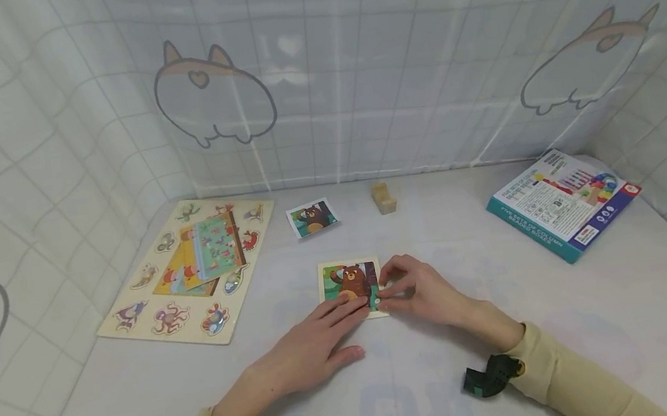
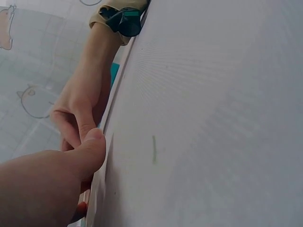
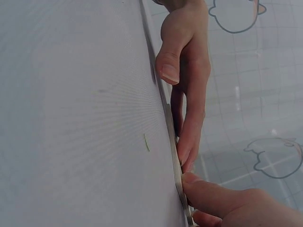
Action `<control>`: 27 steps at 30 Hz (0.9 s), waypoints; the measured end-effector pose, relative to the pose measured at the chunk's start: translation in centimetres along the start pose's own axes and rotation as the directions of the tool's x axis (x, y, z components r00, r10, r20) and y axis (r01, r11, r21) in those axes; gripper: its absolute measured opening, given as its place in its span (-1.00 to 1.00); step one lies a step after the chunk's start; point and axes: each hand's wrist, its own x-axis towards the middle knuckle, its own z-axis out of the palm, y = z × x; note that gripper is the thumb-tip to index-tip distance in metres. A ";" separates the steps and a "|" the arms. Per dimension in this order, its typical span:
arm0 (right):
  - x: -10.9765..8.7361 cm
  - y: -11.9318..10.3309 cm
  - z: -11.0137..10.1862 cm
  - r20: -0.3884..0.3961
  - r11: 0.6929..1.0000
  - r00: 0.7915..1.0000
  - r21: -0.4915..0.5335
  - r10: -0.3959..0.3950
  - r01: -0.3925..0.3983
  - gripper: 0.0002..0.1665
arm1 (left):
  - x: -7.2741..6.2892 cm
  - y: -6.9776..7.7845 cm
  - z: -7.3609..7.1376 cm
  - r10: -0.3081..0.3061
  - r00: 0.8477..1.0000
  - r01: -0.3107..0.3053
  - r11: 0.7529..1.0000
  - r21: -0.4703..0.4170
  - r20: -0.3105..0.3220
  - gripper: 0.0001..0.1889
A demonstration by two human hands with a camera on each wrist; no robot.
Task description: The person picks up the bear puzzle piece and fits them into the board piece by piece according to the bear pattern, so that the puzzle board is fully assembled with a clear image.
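A square bear puzzle (image 1: pixel 349 275) with a pale wooden border lies flat in the middle of the table in the head view. Across its lower part rest the fairly straight fingers of my left hand (image 1: pixel 315 349), thumb spread to the side. My right hand (image 1: pixel 425 294) has bent fingers and pinches at the puzzle's right edge with thumb and fingertips. The right wrist view shows the right thumb (image 3: pixel 208 191) against the thin board edge (image 3: pixel 176 161), beside the left fingertips. In the left wrist view the left thumb (image 2: pixel 92 149) covers part of the right fingertips.
A small bear picture card (image 1: pixel 312 219) lies behind the puzzle, near a small wooden block stand (image 1: pixel 383 199). To the left, a sea-animal board (image 1: pixel 151 319) carries several picture cards (image 1: pixel 217 245). A teal-edged box (image 1: pixel 563 204) lies at the right.
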 end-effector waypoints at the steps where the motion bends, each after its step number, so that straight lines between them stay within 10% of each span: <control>1: 0.0 0.0 0.0 -0.002 1.000 1.000 0.004 -0.003 0.003 -0.90 | 0.0 0.0 0.0 0.000 1.000 0.000 1.000 0.000 0.002 -0.32; 27: -0.2 0.1 0.6 -0.030 0.999 0.999 -0.026 -0.022 0.021 -0.90 | -0.1 -0.7 0.4 0.014 1.000 -0.015 0.999 -0.048 -0.025 -0.43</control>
